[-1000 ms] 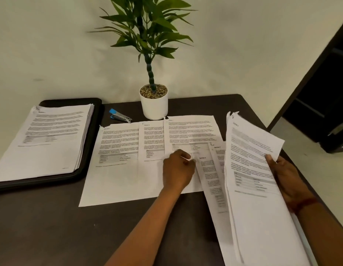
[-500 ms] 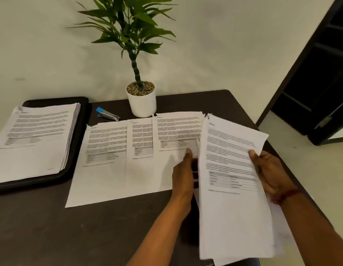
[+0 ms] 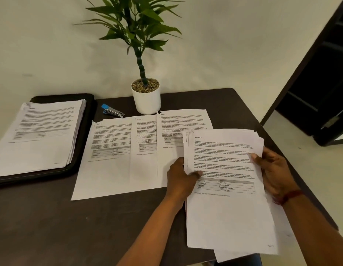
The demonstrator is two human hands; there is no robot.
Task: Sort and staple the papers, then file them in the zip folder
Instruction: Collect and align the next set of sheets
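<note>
At lower right of the frame, a sheaf of papers (image 3: 228,212) is held above the worktop, with the fingers of the left hand (image 3: 181,179) and right hand (image 3: 276,173) gripping its side edges. At left, the black zip folder (image 3: 86,131) bears another paper stack (image 3: 42,135).

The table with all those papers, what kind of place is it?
Probably a desk in an office or home study. Printed pages lie in a row on the dark table, a blue stapler sits near a potted plant, and a black zip folder carries another stack.
</note>
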